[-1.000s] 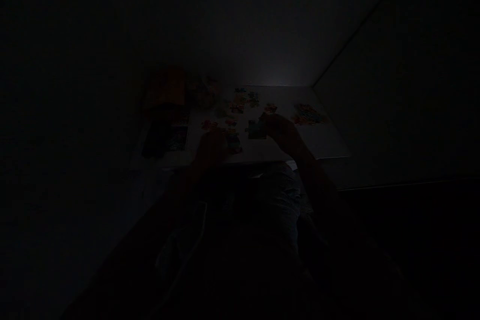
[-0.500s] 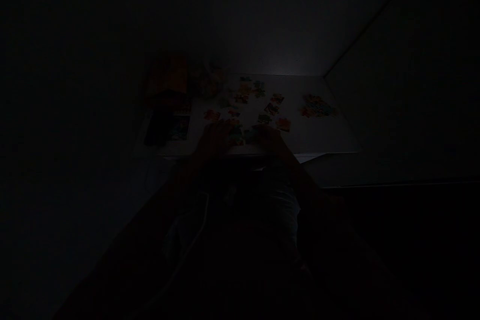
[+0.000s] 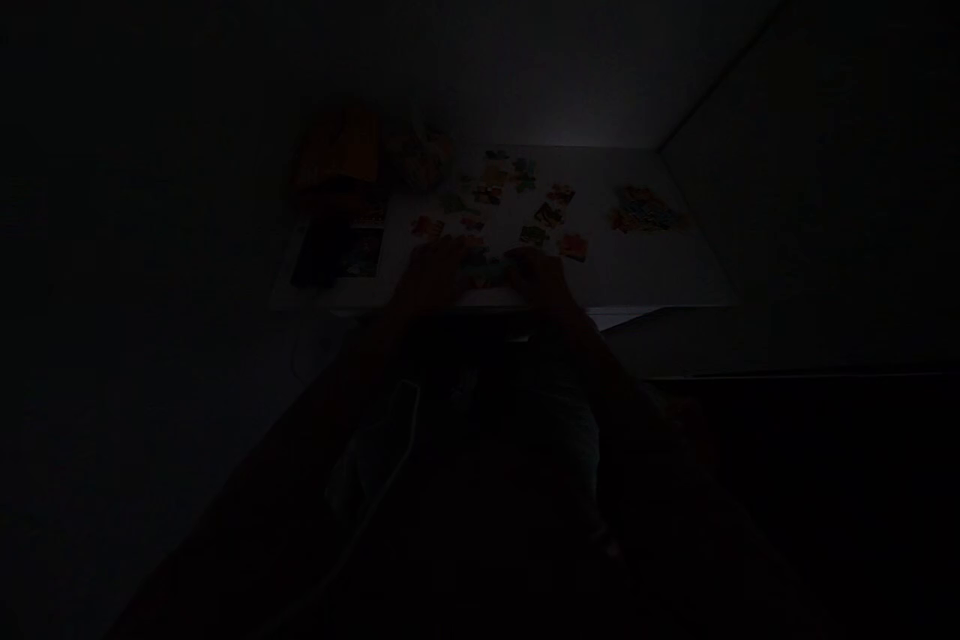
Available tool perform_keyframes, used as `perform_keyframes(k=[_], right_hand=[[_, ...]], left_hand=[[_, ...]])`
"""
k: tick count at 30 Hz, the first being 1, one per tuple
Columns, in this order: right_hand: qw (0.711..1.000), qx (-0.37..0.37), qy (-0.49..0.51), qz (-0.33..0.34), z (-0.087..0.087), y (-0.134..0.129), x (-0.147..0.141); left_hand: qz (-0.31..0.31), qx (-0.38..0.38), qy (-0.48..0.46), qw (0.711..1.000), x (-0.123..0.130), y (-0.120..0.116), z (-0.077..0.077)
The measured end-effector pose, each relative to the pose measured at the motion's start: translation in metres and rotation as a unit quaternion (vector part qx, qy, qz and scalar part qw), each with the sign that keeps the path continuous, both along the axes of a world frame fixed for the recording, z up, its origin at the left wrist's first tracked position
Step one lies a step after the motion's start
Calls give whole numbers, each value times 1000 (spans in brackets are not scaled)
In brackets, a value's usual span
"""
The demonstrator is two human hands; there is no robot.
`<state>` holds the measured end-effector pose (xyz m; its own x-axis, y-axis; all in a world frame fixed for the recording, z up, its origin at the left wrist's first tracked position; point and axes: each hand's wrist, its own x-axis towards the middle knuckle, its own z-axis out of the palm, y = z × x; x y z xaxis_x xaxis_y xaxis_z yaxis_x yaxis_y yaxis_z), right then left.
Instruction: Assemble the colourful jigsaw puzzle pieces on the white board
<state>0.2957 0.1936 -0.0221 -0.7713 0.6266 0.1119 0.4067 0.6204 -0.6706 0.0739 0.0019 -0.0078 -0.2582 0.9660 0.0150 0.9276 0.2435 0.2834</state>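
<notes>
Well, it is very dark here. The left hand (image 3: pixel 431 278) and the right hand (image 3: pixel 541 280) rest near the low edge of a white board (image 3: pixel 637 270), with some puzzle pieces (image 3: pixel 487 270) just between them. Both hands look low and a bit open, but I cannot tell if they hold a piece. More pieces (image 3: pixel 525 205) lie higher up, a small heap (image 3: pixel 643 210) lies at the right, and an orange thing (image 3: pixel 337 148) sits at the upper left.

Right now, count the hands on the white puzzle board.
2: the left hand lies at the near edge of the board, just left of the jigsaw pieces, and the right hand lies just right of them. The view is very dark, but no other hands show.
</notes>
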Motion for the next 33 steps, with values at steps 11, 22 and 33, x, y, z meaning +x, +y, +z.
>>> perform_keyframes(k=[11, 22, 33], right_hand=[[994, 91, -63, 17, -5, -3, -2], [993, 105, -54, 29, -7, 2, -3], [997, 50, 60, 10, -18, 6, -3]], left_hand=[[13, 14, 3, 1000, -5, 3, -6], [80, 52, 17, 995, 13, 28, -12], [55, 72, 48, 995, -21, 10, -12]])
